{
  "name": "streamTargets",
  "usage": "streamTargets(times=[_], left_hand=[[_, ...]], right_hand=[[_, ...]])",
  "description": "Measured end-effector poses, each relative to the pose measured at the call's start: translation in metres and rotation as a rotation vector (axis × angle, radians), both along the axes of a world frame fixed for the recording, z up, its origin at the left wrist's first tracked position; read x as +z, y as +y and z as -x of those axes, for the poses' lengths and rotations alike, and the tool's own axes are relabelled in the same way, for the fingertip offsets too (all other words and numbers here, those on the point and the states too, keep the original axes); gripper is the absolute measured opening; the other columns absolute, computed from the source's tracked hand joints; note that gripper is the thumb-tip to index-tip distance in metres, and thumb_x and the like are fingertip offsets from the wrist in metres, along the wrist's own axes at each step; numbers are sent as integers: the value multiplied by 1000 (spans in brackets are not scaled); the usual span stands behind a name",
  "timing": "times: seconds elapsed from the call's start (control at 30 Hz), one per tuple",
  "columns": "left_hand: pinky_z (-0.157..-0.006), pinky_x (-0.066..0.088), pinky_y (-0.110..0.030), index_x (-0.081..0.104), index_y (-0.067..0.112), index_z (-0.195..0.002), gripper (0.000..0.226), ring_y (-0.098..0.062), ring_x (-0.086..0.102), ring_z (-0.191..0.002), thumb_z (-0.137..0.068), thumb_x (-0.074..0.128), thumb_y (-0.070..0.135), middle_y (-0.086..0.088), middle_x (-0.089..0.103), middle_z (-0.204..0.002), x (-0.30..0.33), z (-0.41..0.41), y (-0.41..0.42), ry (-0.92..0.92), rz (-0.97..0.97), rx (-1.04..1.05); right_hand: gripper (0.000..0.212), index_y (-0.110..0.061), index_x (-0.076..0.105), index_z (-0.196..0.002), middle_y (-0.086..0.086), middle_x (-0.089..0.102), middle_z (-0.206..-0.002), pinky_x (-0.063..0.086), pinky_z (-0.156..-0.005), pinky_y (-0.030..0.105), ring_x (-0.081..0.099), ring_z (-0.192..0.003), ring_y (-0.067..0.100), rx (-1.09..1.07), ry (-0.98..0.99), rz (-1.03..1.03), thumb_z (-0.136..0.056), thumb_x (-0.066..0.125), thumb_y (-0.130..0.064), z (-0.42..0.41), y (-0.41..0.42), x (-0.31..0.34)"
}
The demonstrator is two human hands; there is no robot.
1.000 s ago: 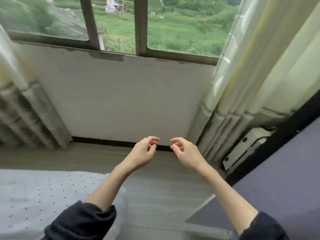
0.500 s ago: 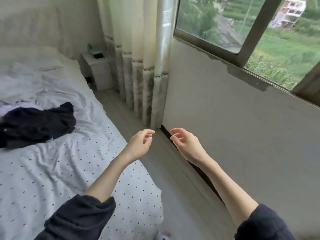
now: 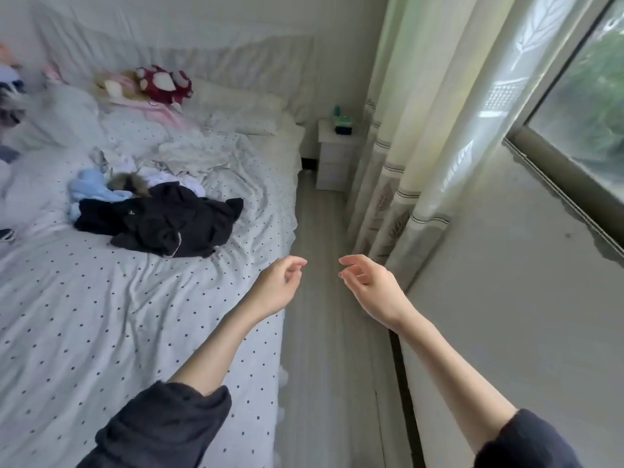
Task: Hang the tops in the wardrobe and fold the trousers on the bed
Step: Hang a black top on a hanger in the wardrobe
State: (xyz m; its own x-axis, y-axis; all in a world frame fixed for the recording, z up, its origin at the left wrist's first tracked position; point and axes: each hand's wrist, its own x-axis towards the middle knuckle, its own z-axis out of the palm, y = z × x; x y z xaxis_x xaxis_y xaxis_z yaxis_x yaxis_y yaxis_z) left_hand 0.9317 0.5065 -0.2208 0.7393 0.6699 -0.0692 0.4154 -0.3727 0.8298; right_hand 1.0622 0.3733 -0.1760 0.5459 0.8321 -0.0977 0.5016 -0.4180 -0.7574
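You had little of the job behind you at this moment, as far as the view showed: the crumpled heap of dark navy and black garments [image 3: 162, 224] lay unsorted on the white bedspread dotted with small dark spots [image 3: 84, 332], toward the far half of the bed, and nothing beside it was folded flat. No wardrobe was in view, so how many tops had already been hung could not be told. I judged that both halves of the task remained, the hanging and the folding. The dark heap was bunched and twisted on itself, with a pale-edged opening showing near its front; whether it was a top or trousers could not be made out. Touching its far side lay a soft light-blue cloth item [image 3: 93, 189], a tuft of brown fur [image 3: 130, 184] and some rumpled white fabric [image 3: 189, 157], all in one loose cluster. Your left hand [image 3: 277, 285] hovered over the bed's near edge, well apart from the heap, fingers loosely curled and holding nothing. Your right hand [image 3: 368, 285] hung over the strip of grey wood-grain floor [image 3: 320, 366] between bed and wall, likewise relaxed, lightly curled and empty. Both dark sleeves were pushed up your forearms. You would have had to reach well forward and left to get to the heap.
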Motion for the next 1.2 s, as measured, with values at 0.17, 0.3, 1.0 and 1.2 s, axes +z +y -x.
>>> streamTargets(times=[0.17, 0.3, 1.0, 1.2], left_hand=[[-80, 39, -20, 54, 19, -124, 29, -7, 48, -105, -99, 40, 16, 3, 53, -127, -7, -36, 10, -36, 49, 291], [-81, 35, -13, 55, 19, -124, 29, -9, 51, -106, -99, 42, 15, 7, 54, -119, -3, -50, 18, -8, 46, 441], [-96, 34, -20, 43, 18, -135, 43, -14, 44, -122, -94, 55, 22, 1, 45, -135, -110, -32, 277, 68, 243, 1139], [-106, 31, -32, 31, 10, -143, 56, -26, 37, -130, -92, 54, 7, -15, 38, -141, -173, -12, 350, 191, 305, 1398]], right_hand=[[27, -18, 56, -123, -13, 58, -93, 41, -72, 10, 57, -85, 3, 269, 6, 8, -97, 48, -19, -63, 41, -1], [26, -17, 58, -121, 1, 68, -103, 46, -89, 24, 61, -95, 15, 401, 39, -2, -96, 49, -18, -89, 84, 5], [28, -11, 55, -123, 10, 69, -101, 48, -90, 32, 62, -98, 24, 1005, 73, 204, -96, 45, -11, -73, 476, -107], [30, -18, 54, -125, 0, 65, -109, 40, -73, 13, 58, -94, 11, 1159, 39, 307, -97, 43, -19, -48, 578, -173]])
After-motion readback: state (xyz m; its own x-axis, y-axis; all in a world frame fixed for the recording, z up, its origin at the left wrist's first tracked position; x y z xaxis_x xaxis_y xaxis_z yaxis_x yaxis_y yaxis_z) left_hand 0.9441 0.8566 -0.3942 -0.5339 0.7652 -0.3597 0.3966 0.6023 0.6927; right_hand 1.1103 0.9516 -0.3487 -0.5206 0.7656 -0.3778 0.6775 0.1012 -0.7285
